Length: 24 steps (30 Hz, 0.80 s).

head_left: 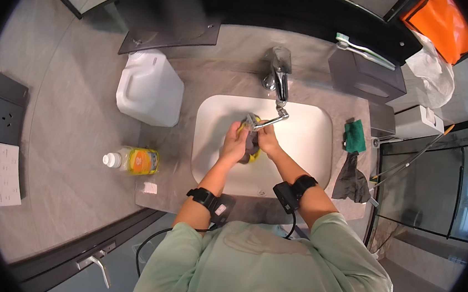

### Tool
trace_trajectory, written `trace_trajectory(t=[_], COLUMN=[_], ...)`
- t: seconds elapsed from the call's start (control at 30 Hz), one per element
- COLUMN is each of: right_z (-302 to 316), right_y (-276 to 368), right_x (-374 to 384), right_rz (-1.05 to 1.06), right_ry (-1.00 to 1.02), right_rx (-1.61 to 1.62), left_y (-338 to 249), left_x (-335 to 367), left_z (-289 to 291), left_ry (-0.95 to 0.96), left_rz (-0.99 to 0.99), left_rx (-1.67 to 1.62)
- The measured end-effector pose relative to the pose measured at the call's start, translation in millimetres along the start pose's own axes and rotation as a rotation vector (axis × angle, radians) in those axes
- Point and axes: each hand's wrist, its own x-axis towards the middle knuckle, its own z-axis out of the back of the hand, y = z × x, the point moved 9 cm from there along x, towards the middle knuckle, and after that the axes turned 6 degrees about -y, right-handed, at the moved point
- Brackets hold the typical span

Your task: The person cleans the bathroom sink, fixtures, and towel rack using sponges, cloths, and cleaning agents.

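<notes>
Both my hands are over the white sink (298,174), under the end of the tap (279,75). Between them is a dark grey thing with bright yellow edging (252,145); its kind I cannot make out. My left hand (235,143) is closed on its left side. My right hand (268,139) grips it from the right, near the upper end. The tap's jointed spout reaches down to the thing's top and partly covers it. Some fingers are hidden behind the thing.
On the counter's left stand a white plastic jug (150,88) and a clear bottle with a yellow-orange label (142,161). Right of the sink lie a green scouring pad (355,136) and a crumpled black cloth or bag (352,178). A toothbrush (365,50) rests on a dark box (368,77).
</notes>
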Motion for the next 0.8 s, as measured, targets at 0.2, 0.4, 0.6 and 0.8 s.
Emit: trace_trajectory(t=[0.2, 0.4, 0.6, 0.8], right_z=[-2.9, -7.1, 4.4, 25.2], right_y=[24.3, 43.4, 7.6, -44.9], right_x=[-33.9, -10.7, -11.9, -8.8], right_rz=[-0.589, -0.400, -0.575, 0.077], right_ry=[0.240, 0.098, -0.034, -0.241], right_rx=[0.517, 0.740, 0.738, -0.320], left_y=[16.7, 61.7, 27.5, 62.8], left_x=[-11.3, 22.2, 27.6, 43.3], left_z=[-44.3, 26.6, -39.0, -33.3], left_ry=[0.206, -0.053, 0.143, -0.056], left_rz=[0.617, 0.341, 0.635, 0.381], left_rx=[-1.030, -0.436, -0.764, -0.684])
